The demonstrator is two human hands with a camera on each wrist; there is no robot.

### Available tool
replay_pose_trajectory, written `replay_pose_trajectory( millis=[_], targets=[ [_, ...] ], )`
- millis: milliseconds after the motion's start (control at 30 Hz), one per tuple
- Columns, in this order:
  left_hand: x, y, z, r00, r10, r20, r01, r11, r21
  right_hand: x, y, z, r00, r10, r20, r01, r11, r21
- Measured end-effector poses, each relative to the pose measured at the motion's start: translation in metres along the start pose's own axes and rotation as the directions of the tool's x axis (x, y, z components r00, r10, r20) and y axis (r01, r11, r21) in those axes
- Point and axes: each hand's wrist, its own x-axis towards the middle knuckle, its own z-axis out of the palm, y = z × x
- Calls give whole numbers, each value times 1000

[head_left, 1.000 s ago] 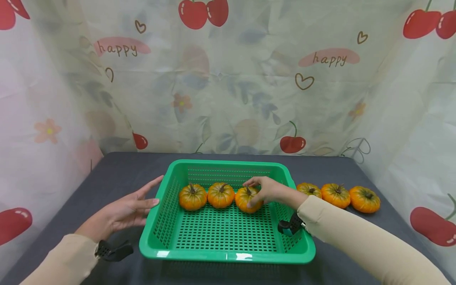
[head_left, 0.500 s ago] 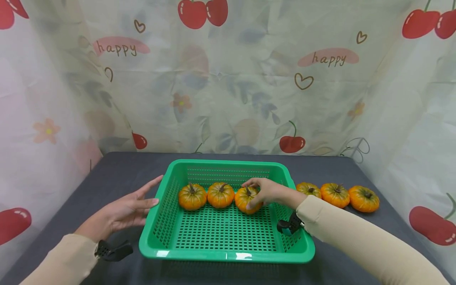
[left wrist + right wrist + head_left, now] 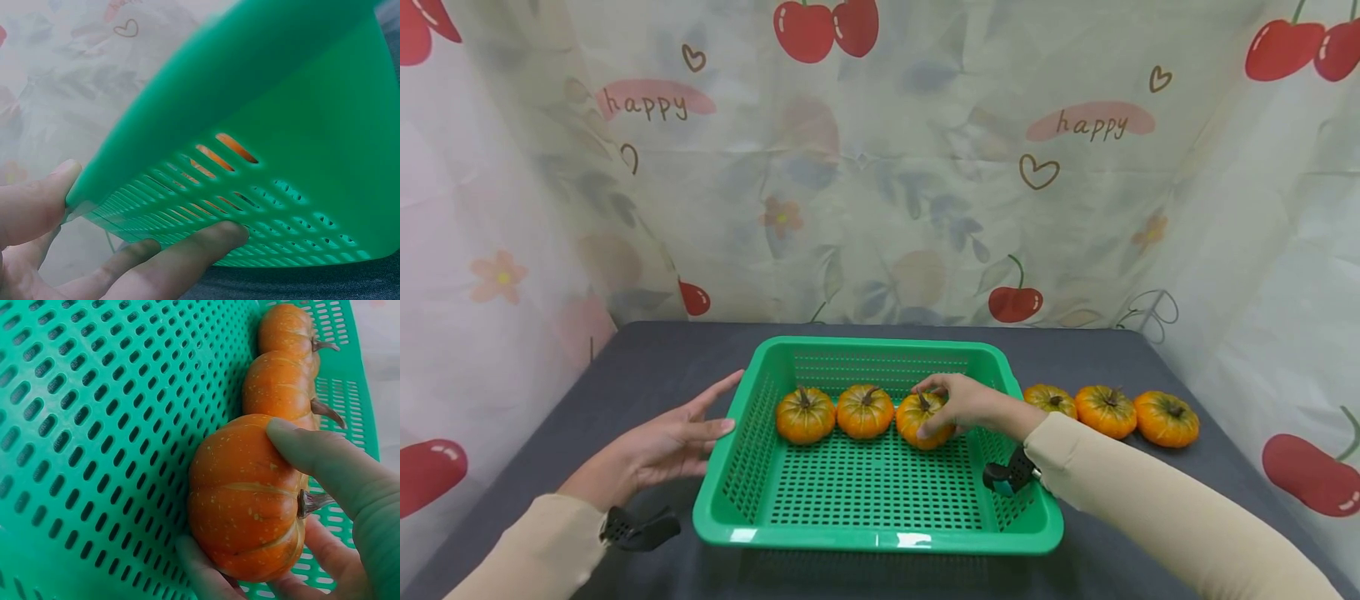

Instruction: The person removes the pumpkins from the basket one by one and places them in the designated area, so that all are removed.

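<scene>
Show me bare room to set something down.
Bare: the green basket floor, between the three pumpkins and the near rim; also the table left of the basket, beyond the left hand. Crowded: that row, its rightmost pumpkin held by the right hand, and the table's right side, with three more pumpkins.

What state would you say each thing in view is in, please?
Basket: upright on the table, three pumpkins inside
Left pumpkin in basket: stem up, unheld
Middle pumpkin in basket: stem up, unheld
Right pumpkin in basket: stem up, held
Right grip: around that pumpkin
Left grip: fingers against the basket's outer side
Three pumpkins on table: in a row, stems up, leftmost partly hidden
</scene>
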Motion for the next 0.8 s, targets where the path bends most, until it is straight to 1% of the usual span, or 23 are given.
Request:
replay_pose_trajectory(
  millis=[167, 400, 533, 667, 800],
  targets=[
    [0, 0, 1, 1000, -5, -27, 5, 1000, 9, 0, 0, -1, 1000, -5, -3, 5, 1000, 16],
    [0, 0, 1, 1000, -2, -20, 2, 1000, 13, -2, -2, -4, 1000, -23, -11, 23, 1000, -3],
    [0, 1, 2, 1000, -5, -25, 5, 1000, 16, -5, -5, -6, 999, -32, -26, 32, 1000, -1],
    [0, 1, 2, 1000, -5, -23, 6, 1000, 15, -6, -7, -8, 999, -40, -37, 41, 999, 22],
    [-1, 1, 2, 1000, -6, -22, 6, 1000, 16, -9, -10, -10, 998, -45, -44, 46, 999, 19]
  ],
)
